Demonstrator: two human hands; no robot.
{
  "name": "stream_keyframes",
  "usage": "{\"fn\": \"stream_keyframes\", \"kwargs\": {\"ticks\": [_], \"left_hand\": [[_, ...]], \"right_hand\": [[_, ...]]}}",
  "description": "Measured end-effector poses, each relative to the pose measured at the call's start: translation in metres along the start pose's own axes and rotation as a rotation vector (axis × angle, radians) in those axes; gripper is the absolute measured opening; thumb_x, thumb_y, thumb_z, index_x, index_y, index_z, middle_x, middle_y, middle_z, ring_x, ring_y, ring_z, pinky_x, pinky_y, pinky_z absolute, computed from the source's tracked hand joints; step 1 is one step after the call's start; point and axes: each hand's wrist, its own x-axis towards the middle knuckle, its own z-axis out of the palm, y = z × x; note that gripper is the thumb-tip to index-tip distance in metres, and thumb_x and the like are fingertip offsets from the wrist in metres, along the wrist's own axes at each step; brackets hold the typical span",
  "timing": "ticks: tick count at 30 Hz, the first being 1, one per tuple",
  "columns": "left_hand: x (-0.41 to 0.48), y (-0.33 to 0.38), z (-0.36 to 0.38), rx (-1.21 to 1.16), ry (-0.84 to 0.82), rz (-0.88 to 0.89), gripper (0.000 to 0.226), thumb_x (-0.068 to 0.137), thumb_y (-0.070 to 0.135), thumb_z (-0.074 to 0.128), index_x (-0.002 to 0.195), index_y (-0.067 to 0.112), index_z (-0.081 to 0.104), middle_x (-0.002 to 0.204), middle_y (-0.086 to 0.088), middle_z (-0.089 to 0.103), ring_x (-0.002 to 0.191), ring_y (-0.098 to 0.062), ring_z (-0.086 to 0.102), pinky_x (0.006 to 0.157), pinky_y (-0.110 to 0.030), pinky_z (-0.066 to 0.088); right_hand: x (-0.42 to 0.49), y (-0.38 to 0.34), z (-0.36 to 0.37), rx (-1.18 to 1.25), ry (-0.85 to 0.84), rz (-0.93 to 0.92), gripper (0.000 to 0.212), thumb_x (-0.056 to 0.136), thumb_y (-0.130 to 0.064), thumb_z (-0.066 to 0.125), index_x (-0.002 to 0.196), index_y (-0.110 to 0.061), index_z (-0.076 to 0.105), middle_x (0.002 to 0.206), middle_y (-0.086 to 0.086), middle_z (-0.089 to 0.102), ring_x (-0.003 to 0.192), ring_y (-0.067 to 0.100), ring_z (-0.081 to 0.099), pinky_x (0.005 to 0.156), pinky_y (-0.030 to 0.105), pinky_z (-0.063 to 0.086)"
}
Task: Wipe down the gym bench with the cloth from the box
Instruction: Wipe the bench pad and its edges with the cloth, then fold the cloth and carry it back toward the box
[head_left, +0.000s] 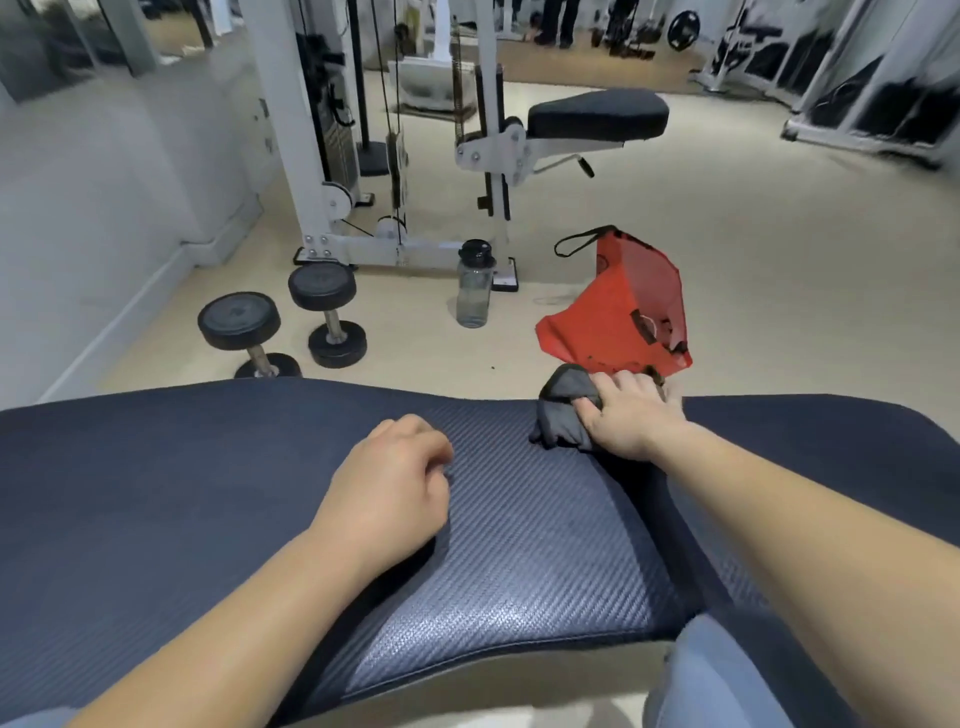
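Cloth (563, 410), dark grey and bunched up, sits at the far edge of the bench (208, 467), a little right of its middle, and we hold it there with our right hand (634, 421). The fingers (628, 382) of that hand curl over the top of the bundle and reach towards the far rim of the padding, while the thumb digs into the folds on the near side, so the fabric is gripped and pressed down against the pad. Part of the cloth sticks out to the left of the hand and lies flat on the surface.

Our left hand (389, 483) rests near the centre of the bench, apart from the cloth, with its fingers loosely curled inward and nothing in them. The padding is dark blue with a fine woven pattern, and it fills the width of the view in front of us.

On the pale floor beyond the bench, a red bag (623, 306) with a black cord lies just behind the right hand. Left of it stands a clear water bottle (474, 286) with a black cap, and further left two black dumbbells (249, 332) lie side by side. Behind them we see a white cable machine (322, 156) and a black seat pad (597, 117) on a white frame.
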Motion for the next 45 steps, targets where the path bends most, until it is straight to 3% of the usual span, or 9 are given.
{"fn": "stream_keyframes", "kwargs": {"ticks": [6,14,20,26,31,34,38,41,45], "left_hand": [[-0.015,0.009,0.006,-0.069,0.028,-0.032,0.022,0.092,0.015,0.058,0.105,0.023,0.074,0.108,0.012,0.065,0.108,-0.015,0.058,0.093,-0.035,0.051],[-0.016,0.018,0.008,-0.021,-0.046,-0.029,0.018,0.090,0.022,0.057,0.100,0.028,0.070,0.097,0.011,0.058,0.097,-0.016,0.058,0.081,-0.039,0.053],[-0.010,0.000,-0.003,-0.022,0.058,-0.173,0.022,0.092,0.033,0.060,0.113,0.034,0.064,0.100,0.016,0.053,0.090,-0.009,0.058,0.075,-0.036,0.053],[0.023,0.006,-0.024,-0.444,0.061,-0.433,0.009,0.082,0.048,0.070,0.088,0.042,0.070,0.087,0.010,0.068,0.075,-0.010,0.063,0.067,-0.018,0.050],[0.055,0.045,-0.055,-0.893,0.099,-0.741,0.023,0.085,0.031,0.077,0.106,0.030,0.068,0.086,-0.002,0.077,0.072,-0.018,0.071,0.062,-0.024,0.057],[0.080,0.091,-0.090,-1.159,0.048,-0.913,0.024,0.087,0.021,0.077,0.108,0.013,0.070,0.091,-0.006,0.081,0.081,-0.018,0.077,0.065,-0.028,0.060],[0.114,0.181,-0.163,-1.061,-0.093,-0.825,0.012,0.082,0.016,0.082,0.092,0.013,0.075,0.088,-0.010,0.079,0.085,-0.028,0.076,0.070,-0.035,0.062],[0.139,0.262,-0.226,-0.971,-0.217,-0.733,0.016,0.080,0.005,0.083,0.090,0.008,0.071,0.085,-0.018,0.076,0.074,-0.028,0.075,0.059,-0.033,0.062],[0.174,0.368,-0.282,-0.910,-0.406,-0.585,0.025,0.067,0.024,0.071,0.089,0.011,0.069,0.080,-0.016,0.074,0.075,-0.037,0.070,0.069,-0.044,0.059]], "right_hand": [[-0.042,0.004,0.000,-0.198,0.068,0.082,0.052,0.103,-0.052,0.027,0.142,-0.023,0.042,0.146,0.012,0.047,0.137,0.037,0.042,0.112,0.059,0.029],[-0.078,-0.105,0.009,-0.162,-0.072,-0.114,0.049,0.103,-0.052,0.028,0.131,-0.018,0.049,0.131,0.015,0.063,0.119,0.039,0.063,0.098,0.052,0.046],[-0.013,-0.136,-0.015,0.178,-0.187,-0.205,0.054,0.104,-0.052,0.037,0.126,-0.010,0.063,0.134,0.016,0.066,0.122,0.036,0.062,0.086,0.036,0.043],[0.026,-0.152,-0.024,0.819,-0.389,-0.088,0.052,0.101,-0.056,0.050,0.108,-0.007,0.068,0.100,0.009,0.071,0.083,0.023,0.069,0.056,0.020,0.051],[0.002,-0.151,-0.064,1.340,-0.537,0.186,0.063,0.094,-0.064,0.059,0.122,-0.009,0.066,0.109,0.009,0.078,0.099,0.025,0.077,0.090,0.041,0.062],[-0.019,-0.121,-0.125,1.410,-0.528,0.209,0.067,0.088,-0.072,0.060,0.121,-0.014,0.070,0.106,0.007,0.081,0.099,0.024,0.078,0.092,0.041,0.061],[-0.059,-0.052,-0.242,1.437,-0.594,0.236,0.067,0.090,-0.076,0.053,0.124,-0.021,0.069,0.108,0.001,0.081,0.105,0.020,0.076,0.102,0.045,0.056],[-0.098,0.006,-0.333,1.537,-0.623,0.275,0.054,0.095,-0.063,0.056,0.124,-0.019,0.069,0.112,0.003,0.081,0.107,0.021,0.076,0.108,0.048,0.052],[-0.153,0.092,-0.428,1.670,-0.593,0.317,0.045,0.092,-0.033,0.076,0.129,-0.009,0.067,0.123,0.015,0.076,0.118,0.030,0.071,0.104,0.046,0.055]]}}
